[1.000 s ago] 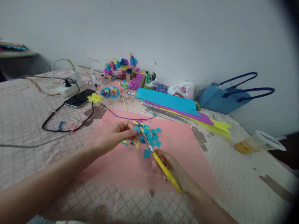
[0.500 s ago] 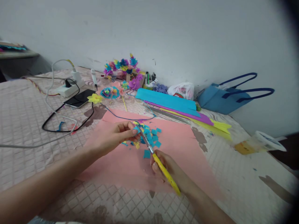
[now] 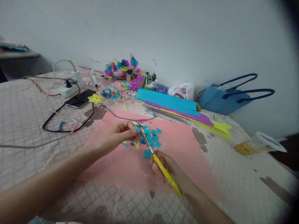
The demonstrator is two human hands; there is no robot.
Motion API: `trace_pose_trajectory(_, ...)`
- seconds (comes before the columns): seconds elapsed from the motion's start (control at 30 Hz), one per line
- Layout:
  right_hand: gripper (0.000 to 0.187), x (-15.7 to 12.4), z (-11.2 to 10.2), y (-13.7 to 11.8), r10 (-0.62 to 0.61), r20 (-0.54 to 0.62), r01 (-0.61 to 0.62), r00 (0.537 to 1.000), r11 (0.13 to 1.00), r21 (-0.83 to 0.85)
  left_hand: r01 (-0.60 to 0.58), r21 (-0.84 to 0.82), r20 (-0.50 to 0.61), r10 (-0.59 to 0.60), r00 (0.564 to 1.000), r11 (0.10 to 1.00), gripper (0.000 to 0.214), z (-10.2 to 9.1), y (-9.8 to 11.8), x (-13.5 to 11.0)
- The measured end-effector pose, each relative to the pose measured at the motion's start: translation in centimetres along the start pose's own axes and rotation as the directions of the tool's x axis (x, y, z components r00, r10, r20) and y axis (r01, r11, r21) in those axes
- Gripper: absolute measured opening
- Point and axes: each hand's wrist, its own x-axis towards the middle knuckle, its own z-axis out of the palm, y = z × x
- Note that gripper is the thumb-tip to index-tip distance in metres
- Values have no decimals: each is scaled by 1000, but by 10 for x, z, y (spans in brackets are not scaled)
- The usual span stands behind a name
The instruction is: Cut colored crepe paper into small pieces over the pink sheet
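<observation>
My left hand [image 3: 123, 133] pinches a small piece of blue paper [image 3: 136, 128] between thumb and fingers. In my right hand [image 3: 167, 165] is a pair of scissors [image 3: 163, 169] with yellow handles. Their blades point away from me and reach the paper at my left fingertips. Beneath both hands lies a sheet of pink paper [image 3: 112, 174]. Several blue and yellow paper scraps [image 3: 154, 137] are heaped on it by the blades, and a separate blue paper square [image 3: 147, 154] rests nearer to me.
Behind the pink sheet lie blue paper [image 3: 165, 101], wires [image 3: 165, 114] and paper flowers [image 3: 123, 66]. A phone [image 3: 80, 98], a power strip [image 3: 70, 88] and loose cables are on the left. On the right stand a blue bag [image 3: 221, 99] and a plastic tub [image 3: 254, 144].
Almost nothing differs. Both hands keep their places, with the scissors still at the blue paper; the whole view has shifted very slightly.
</observation>
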Motion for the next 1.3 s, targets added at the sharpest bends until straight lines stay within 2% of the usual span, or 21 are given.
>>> trace_pose_trajectory(0.17,46,2,0,4,-1,35,-3,999,995,99,0,9,3,0,1000,1000,21,0,0,0)
trace_pose_trajectory(0.4,45,1,1,2,0,17,-1,1000,998,56,1,9,4,-1,1000,1000,21,-1,-1,0)
trace_pose_trajectory(0.53,46,1,1,0,15,30,-18,999,993,113,1,1,5,-1,1000,1000,20,-2,-2,1)
trace_pose_trajectory(1.0,44,2,3,-5,48,-2,-47,999,992,119,1,24,-6,-1,1000,1000,22,-2,-1,1)
trace_pose_trajectory(1.2,39,5,3,3,107,6,-105,994,962,254,-2,15,-7,2,1000,1000,20,-5,-5,2)
trace_pose_trajectory(1.3,38,6,3,6,124,14,-123,992,955,270,-3,6,6,3,1000,1000,18,-6,-6,2)
